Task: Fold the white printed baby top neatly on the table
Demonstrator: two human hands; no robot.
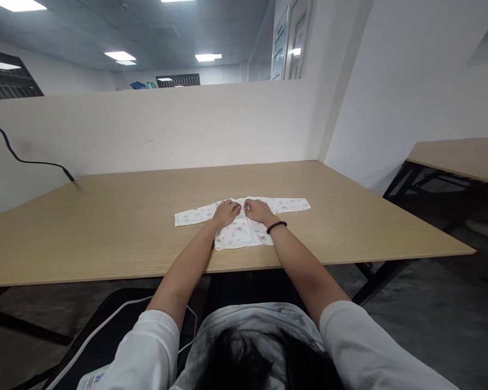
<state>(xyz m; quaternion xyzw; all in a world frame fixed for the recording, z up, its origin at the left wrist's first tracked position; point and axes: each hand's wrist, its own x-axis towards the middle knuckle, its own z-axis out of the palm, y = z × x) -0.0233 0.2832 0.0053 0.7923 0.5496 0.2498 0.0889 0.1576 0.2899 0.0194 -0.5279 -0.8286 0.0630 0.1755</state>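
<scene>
A small white baby shirt with a faint coloured print lies front up near the table's front edge. Its long sleeves are stretched out to both sides, and the lower front parts in a curved opening. My left hand is on the upper chest, its fingers bent together on the cloth by the front opening. Just across from it, my right hand, with a dark beaded bracelet at the wrist, pinches the fabric near the neckline. Both sets of fingertips almost meet; what exactly lies between them is too small to make out.
The shirt rests on a wide light-wood table. A low white partition stands behind it. At the left, a black cable runs down to the tabletop. Another table is at the right. A white cord hangs beside my lap.
</scene>
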